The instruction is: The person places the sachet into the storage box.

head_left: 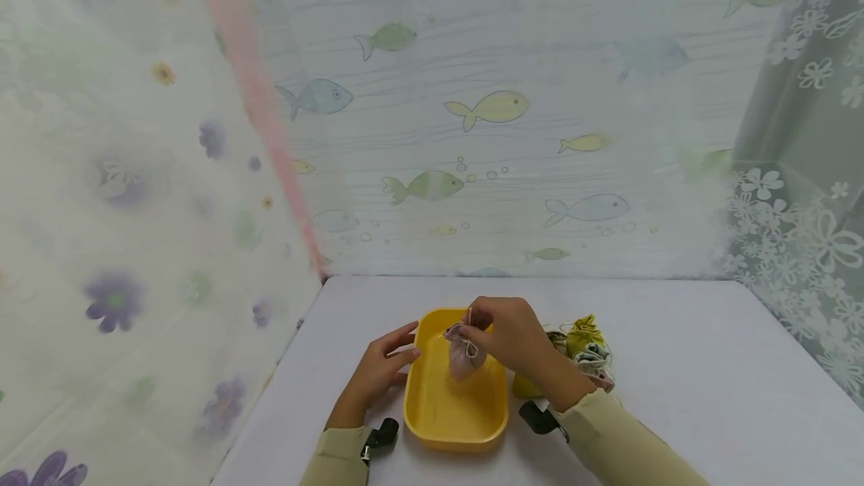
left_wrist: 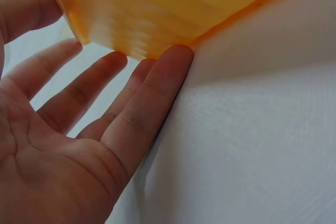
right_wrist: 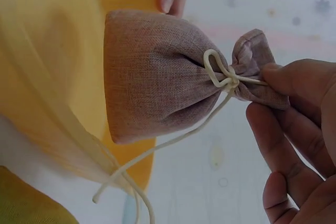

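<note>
A mauve cloth drawstring pouch [right_wrist: 157,77], tied with a cream cord [right_wrist: 231,81], hangs over the yellow tray [head_left: 455,418]. My right hand [head_left: 509,332] pinches its gathered neck between thumb and fingers, as the right wrist view shows close up. At the tray's left side is my left hand [head_left: 381,366], its fingertips touching the outer wall. In the left wrist view those fingers [left_wrist: 152,90] are nearly straight and spread along the orange-yellow wall.
Right of the tray, partly behind my right forearm, lies a group of small drawstring pouches [head_left: 586,336], one of them yellow-green. They sit on a white-covered table [head_left: 688,366]. Patterned curtains [head_left: 499,171] surround the table's back and sides.
</note>
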`<state>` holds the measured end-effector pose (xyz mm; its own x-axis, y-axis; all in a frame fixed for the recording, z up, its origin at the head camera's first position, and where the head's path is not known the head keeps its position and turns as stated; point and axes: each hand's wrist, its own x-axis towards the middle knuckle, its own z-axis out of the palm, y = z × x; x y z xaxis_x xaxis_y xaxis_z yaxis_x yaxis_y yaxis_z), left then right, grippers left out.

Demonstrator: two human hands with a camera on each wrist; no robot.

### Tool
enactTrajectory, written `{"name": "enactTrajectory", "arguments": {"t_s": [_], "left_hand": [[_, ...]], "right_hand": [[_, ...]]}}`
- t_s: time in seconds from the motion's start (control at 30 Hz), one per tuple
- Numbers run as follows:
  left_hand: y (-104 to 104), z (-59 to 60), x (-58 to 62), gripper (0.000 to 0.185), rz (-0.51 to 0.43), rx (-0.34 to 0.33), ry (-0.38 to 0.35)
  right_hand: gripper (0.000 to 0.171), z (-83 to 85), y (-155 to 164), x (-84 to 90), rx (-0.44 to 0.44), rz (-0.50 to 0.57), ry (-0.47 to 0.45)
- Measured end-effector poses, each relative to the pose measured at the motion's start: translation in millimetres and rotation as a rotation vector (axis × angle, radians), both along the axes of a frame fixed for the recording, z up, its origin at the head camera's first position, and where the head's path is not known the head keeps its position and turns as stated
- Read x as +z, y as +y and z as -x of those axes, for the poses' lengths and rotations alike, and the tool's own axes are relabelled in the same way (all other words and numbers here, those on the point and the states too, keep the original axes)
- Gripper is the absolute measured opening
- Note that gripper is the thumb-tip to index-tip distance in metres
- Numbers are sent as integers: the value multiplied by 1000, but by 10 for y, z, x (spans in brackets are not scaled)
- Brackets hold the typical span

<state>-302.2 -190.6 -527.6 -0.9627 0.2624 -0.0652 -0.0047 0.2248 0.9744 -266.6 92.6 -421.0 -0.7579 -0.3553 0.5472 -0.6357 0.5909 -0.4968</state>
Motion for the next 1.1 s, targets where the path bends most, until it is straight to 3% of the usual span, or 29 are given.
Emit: {"name": "enactTrajectory", "arguments": {"t_s": [0.33,0.8,1.1], "left_hand": [[-13,7,-28,61,-27,-7,-15],[-22,13,-30,58,-16,-4,-5],[-8,22,-26,58,-35,-5,-18]], "right_hand": [[12,176,-160,-74,-71,38,-144],[10,335,-285,-177,-178,15,-228],[11,382,-300,-241,-193,2,-269]]}}
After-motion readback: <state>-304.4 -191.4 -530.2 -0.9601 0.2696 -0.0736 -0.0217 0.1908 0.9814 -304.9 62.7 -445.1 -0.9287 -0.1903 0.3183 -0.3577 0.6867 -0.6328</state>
